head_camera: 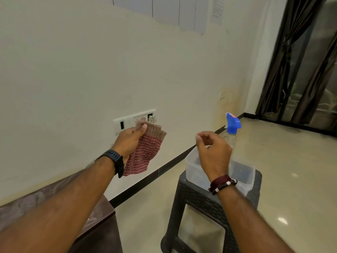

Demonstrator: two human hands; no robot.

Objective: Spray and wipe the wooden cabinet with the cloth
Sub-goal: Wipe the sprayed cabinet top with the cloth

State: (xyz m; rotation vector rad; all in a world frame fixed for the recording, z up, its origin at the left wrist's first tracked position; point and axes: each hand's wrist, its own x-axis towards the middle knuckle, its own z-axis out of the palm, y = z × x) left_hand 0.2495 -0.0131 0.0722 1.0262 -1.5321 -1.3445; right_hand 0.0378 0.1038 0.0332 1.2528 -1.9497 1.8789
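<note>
Head view, with the dark woven-pattern plastic stool [198,198] as landmark:

Stool: it stands on the glossy cream tiled floor [291,179], low and right of centre in my view, its seat partly hidden behind my right forearm.

My left hand [130,141]: raised up and to the left of the stool, in front of the pale wall. My thumb and fingers are curled round the folded red-and-beige checked cloth [145,152], which hangs down from my grip; its top edge stands above my thumb.

My right hand [213,152]: hovering just above the stool's seat, fingers loosely curled with thumb and forefinger close together, holding nothing. It is apart from the bottle, as far as I can tell.

Spray bottle: the clear plastic spray bottle with a blue trigger head [232,125] stands upright at the far side of the stool, just beyond my right hand. I cannot tell whether it stands inside the box or behind it.

Box: a clear rectangular plastic box [242,172] sits on the stool's seat, under my right hand.

Wooden cabinet: the dark brown wooden cabinet [98,212] is to the left of the stool, close beside it, against the wall. My left forearm passes over its top, which shows pale smears.

Wrists: a black smartwatch [115,159] on my left, a maroon thread band with beaded bracelet [221,183] on my right.

Wall: a white switch and socket plate [125,121] is up and left of the stool, partly behind the cloth.

Curtains: dark brown curtains [299,57] hang far to the right beyond the stool.
</note>
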